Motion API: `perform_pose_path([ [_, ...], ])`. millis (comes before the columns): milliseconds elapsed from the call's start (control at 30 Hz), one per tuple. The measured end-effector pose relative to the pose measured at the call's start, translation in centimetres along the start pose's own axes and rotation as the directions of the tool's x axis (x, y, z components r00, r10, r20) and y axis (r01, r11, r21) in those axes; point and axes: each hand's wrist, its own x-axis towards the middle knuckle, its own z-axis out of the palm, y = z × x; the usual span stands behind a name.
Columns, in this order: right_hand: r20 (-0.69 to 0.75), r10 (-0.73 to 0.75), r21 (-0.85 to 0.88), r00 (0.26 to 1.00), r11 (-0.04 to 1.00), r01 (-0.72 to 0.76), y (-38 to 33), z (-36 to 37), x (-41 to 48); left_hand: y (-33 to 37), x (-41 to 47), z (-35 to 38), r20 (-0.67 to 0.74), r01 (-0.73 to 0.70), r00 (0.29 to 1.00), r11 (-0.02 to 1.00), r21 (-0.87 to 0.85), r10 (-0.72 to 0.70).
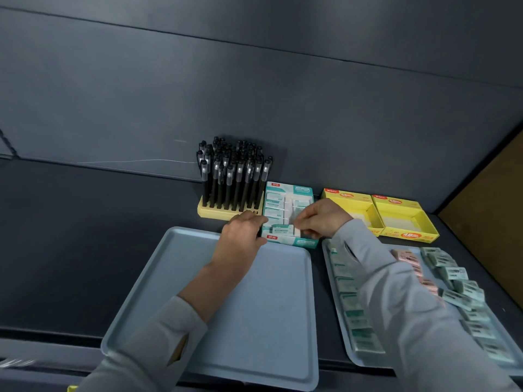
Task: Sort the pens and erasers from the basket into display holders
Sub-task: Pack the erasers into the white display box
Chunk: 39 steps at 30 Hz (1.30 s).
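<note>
- My right hand reaches left, its forearm crossing the right tray. Finger and thumb pinch an eraser at the near end of the teal eraser box.
- My left hand lies knuckles up, fingers bent against that box's left wall; grip cannot be confirmed.
- Pens stand in the yellow holder, just beside the box.

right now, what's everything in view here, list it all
pen holder: 1, pale yellow, back centre
pens: dozens, black, upright in pen holder
teal box: 1, teal-white, right of pen holder, holds erasers
yellow boxes: 2, yellow, back right
left tray: 1, grey-blue, front centre
right tray: 1, grey-blue, front right
loose erasers: many, teal-white and pink, in right tray
held eraser: 1, teal-white, over teal box
left hand: 1, holds teal box's left wall
right hand: 1, pinches held eraser
</note>
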Motion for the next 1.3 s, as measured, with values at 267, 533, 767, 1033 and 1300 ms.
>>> perform_pose_path([
  [267, -0.113, -0.128, -0.315, 0.985, 0.945, 0.087, -1.1, 3.0, 0.3, 0.1, -0.5, 0.3, -0.033, -0.042, 0.999, 0.999, -0.011, 0.042],
  [533, -0.054, -0.271, -0.182, 0.961, 0.949, 0.257, 0.5, 2.3, -0.4, -0.2, -0.3, 0.5, -0.002, -0.035, 0.999, 0.997, 0.067, 0.035],
  [767, -0.109, -0.405, -0.242, 0.908, 0.896, 0.371, 4.4, -5.5, -4.3, 1.2, -0.1, -0.5, -0.025, -0.057, 0.998, 0.989, 0.133, 0.061],
  [1033, 0.085, -0.047, -0.520, 0.995, 0.850, 0.085, 11.3, -11.0, -7.0, 11.9, -1.1, 3.0, 0.139, -0.272, 0.953, 0.962, 0.006, 0.268],
  [1300, 0.187, -0.238, -0.612, 0.953, 0.731, 0.303, 11.8, -9.8, -6.3, 14.7, 0.3, 7.3, 0.205, -0.169, 0.972, 0.954, 0.248, 0.119],
])
